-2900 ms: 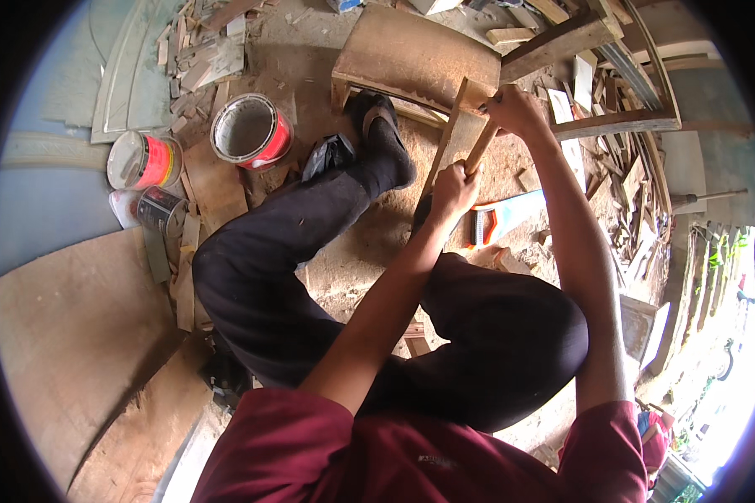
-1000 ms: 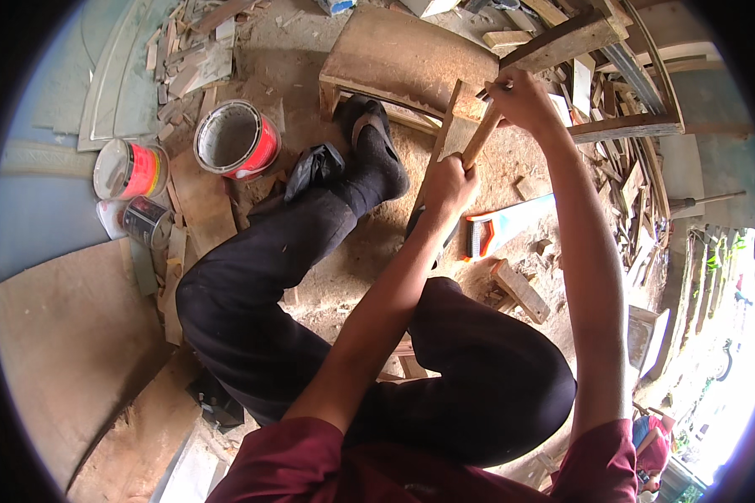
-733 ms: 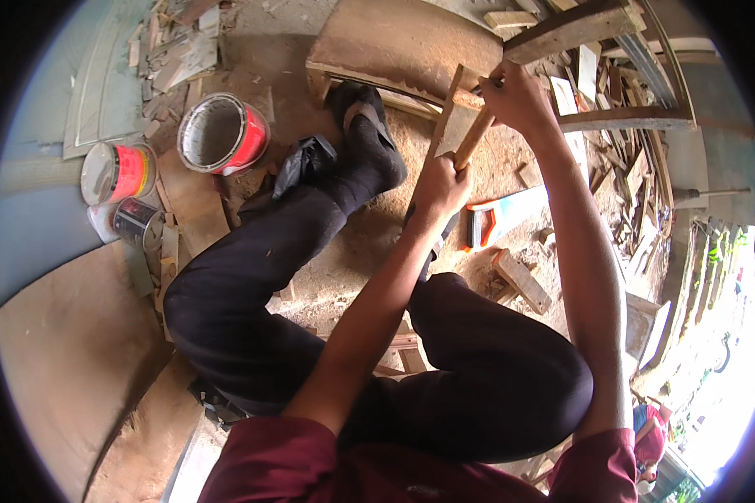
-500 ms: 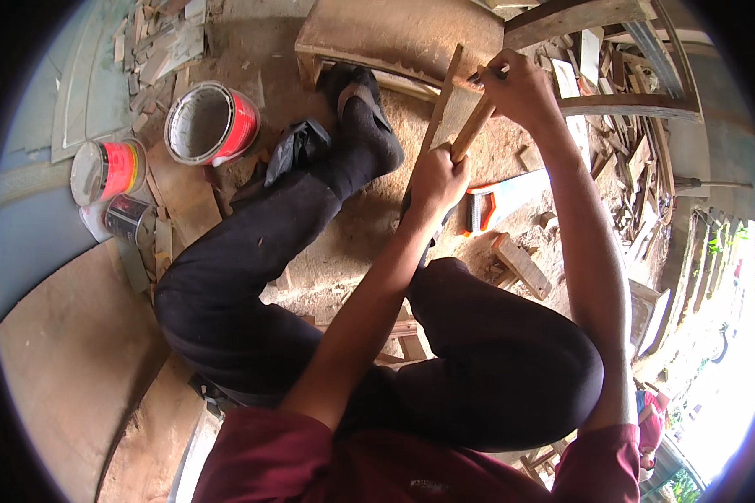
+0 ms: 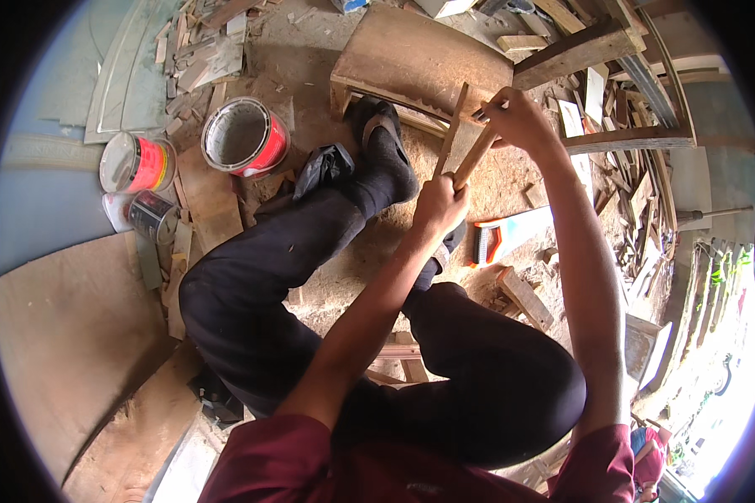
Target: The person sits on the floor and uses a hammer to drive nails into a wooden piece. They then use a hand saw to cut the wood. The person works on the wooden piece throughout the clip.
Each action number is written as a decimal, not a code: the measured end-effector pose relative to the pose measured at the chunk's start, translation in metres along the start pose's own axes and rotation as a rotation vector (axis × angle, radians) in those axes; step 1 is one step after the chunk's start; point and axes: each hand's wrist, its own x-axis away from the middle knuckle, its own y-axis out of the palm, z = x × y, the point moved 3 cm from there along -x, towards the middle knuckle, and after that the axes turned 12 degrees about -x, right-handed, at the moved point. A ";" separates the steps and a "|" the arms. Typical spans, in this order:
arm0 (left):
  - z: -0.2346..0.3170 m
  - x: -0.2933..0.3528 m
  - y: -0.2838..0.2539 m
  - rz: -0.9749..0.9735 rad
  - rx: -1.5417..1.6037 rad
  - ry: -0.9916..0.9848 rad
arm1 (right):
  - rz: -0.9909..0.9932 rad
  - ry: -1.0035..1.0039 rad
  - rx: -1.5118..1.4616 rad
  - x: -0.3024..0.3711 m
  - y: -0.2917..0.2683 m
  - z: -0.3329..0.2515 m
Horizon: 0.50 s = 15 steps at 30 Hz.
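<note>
My left hand [image 5: 441,204] is closed round a narrow wooden strip [image 5: 476,158], which slants up to my right hand. Beside that strip a longer wooden board [image 5: 455,134] runs upward from the same fist. The fingers of my right hand [image 5: 518,124] are pinched together at the strip's upper end. A small dark, thin, pencil-like thing [image 5: 479,116] pokes out from them; its kind is unclear. Below, a handsaw [image 5: 508,235] with an orange and black handle lies on the dusty floor.
A low wooden bench [image 5: 424,54] stands ahead, with a wooden frame [image 5: 608,63] at its right. To the left are a red paint bucket [image 5: 246,138], a smaller can [image 5: 138,162] and a dark tin [image 5: 153,215]. Wood scraps [image 5: 637,184] pile up at right; a block [image 5: 524,298] lies nearby.
The whole view has shifted, so the bench and buckets appear lower and farther right. Both hands keep their hold, with the right one still at the strip's upper end.
</note>
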 end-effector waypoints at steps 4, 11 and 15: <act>0.017 -0.003 -0.007 -0.012 0.076 -0.006 | 0.004 0.018 -0.061 -0.004 -0.014 -0.020; 0.003 0.007 0.002 0.032 0.099 -0.042 | 0.015 -0.059 0.326 -0.005 0.013 -0.024; 0.007 0.016 0.002 -0.113 0.137 -0.089 | -0.136 0.126 0.060 -0.001 0.009 -0.017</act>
